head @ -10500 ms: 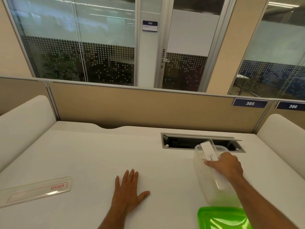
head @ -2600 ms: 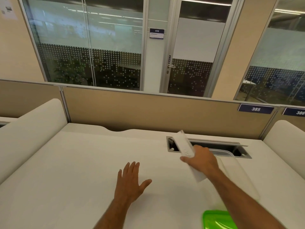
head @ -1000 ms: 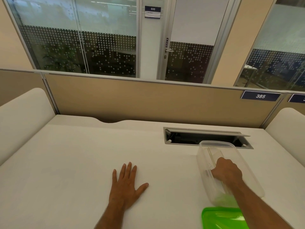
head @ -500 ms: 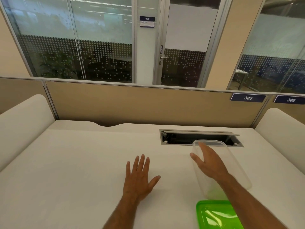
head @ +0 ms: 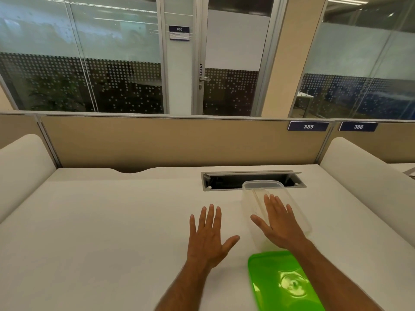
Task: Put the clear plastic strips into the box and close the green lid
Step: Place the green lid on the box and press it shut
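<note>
A clear plastic box (head: 296,205) stands open on the white desk, right of centre. Clear strips (head: 258,198) lean inside it along its left wall, faint through the plastic. My right hand (head: 278,221) hovers flat over the box's near half, fingers straight and spread, holding nothing. The green lid (head: 283,281) lies flat on the desk just in front of the box, under my right forearm. My left hand (head: 208,236) is flat and spread over the desk to the left of the box, empty.
A cable slot (head: 251,180) is cut into the desk (head: 101,232) right behind the box. A beige partition (head: 168,142) closes the far edge, and padded white dividers (head: 370,176) flank both sides.
My right hand came out of the box, leaving the strip inside, and now spreads flat above it. My left hand shifted right, closer to the box.
</note>
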Tool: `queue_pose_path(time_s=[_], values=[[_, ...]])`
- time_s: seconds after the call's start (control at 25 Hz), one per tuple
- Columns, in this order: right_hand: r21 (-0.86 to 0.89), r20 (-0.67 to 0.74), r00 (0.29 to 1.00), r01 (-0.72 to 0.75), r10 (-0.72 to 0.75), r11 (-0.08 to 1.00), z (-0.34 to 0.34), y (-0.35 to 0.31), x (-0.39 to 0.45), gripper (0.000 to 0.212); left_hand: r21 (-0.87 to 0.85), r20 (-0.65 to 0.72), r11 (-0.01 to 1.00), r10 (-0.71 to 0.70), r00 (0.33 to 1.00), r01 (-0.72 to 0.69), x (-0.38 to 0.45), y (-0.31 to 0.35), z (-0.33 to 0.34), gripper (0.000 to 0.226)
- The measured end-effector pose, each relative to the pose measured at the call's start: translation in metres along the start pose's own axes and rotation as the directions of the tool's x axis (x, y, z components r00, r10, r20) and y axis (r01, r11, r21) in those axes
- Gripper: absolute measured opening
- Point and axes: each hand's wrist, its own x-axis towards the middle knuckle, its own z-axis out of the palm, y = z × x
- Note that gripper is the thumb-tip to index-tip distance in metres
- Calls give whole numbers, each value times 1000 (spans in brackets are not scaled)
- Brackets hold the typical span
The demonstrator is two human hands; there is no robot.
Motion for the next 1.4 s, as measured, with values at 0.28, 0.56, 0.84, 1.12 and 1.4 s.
queue_pose_path(time_s=[0.28,0.56,0.84,1.12,1.4], values=[[19,-12,988,-155,155,988,-2,70,-33,97,-40,50,997,67,996,-65,-15,38,23,105],[244,-18,958,-275,287,930,10,119,-67,91,-47,179,999,22,984,-14,-22,67,38,90],[193,156,819,-574,553,796,28,138,-70,32,-440,295,795,-312,903,418,-23,81,33,51],[256,182,814,-581,551,773,34,135,-75,19,-539,411,654,-347,843,531,-27,81,29,20],[734,303,814,-531,496,422,12,150,-81,15,-676,134,646,-364,922,354,-35,78,11,7]])
